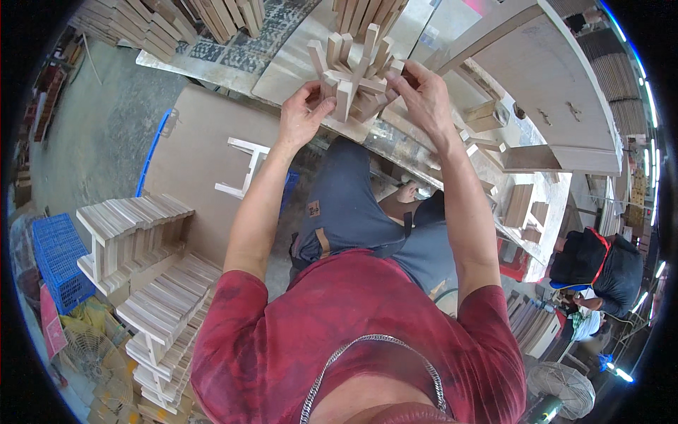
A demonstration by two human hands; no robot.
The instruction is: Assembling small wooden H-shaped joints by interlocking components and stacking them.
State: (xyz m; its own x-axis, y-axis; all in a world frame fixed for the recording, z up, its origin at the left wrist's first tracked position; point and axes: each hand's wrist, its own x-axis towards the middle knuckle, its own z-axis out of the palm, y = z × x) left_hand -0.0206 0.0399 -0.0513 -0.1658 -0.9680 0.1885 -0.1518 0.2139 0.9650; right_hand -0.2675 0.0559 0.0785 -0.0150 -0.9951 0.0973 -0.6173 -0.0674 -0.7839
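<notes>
A loose bundle of short, pale wooden sticks [343, 99] stands on the workbench in front of me, some upright and some leaning across each other. My left hand [305, 116] presses against the bundle's near left side, thumb and fingers curled on the sticks there. On the right side, my right hand [426, 99] has its thumb and fingers closed on the ends of other sticks. Exactly which sticks each hand bears on is partly hidden by the fingers.
More bundled sticks [367, 15] stand at the bench's far side. Wood blocks [487, 116] lie right, beside a large upright board [537, 85]. Slatted wooden frames [134, 219] are stacked at lower left, near a blue crate [60, 261]. Another person [600, 268] is at far right.
</notes>
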